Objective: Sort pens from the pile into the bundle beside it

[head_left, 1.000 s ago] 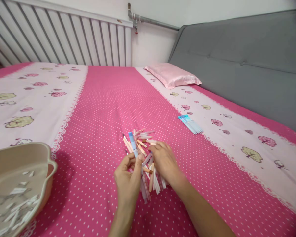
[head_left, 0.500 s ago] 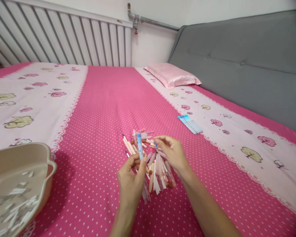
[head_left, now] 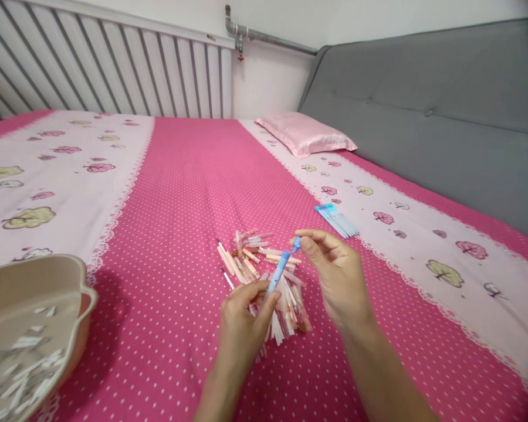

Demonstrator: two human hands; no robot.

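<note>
My left hand (head_left: 242, 319) pinches a light blue pen (head_left: 278, 271) by its lower end, tip tilted up and to the right. My right hand (head_left: 337, 272) is closed in a pinch on a small blue cap (head_left: 296, 241) just above the pen's tip. Under both hands lies a loose heap of pink, peach and white pens (head_left: 257, 269) on the pink dotted bedsheet (head_left: 180, 193).
A small row of blue pens (head_left: 337, 219) lies to the right on the pale tree-printed strip. A beige basket (head_left: 26, 328) with white bits inside sits at the lower left. A pink pillow (head_left: 305, 133) and the grey headboard (head_left: 431, 117) stand at the far right.
My right hand lifted off the heap and rose to the right with a blue cap. The blue pen in my left hand tilted from upright toward the right.
</note>
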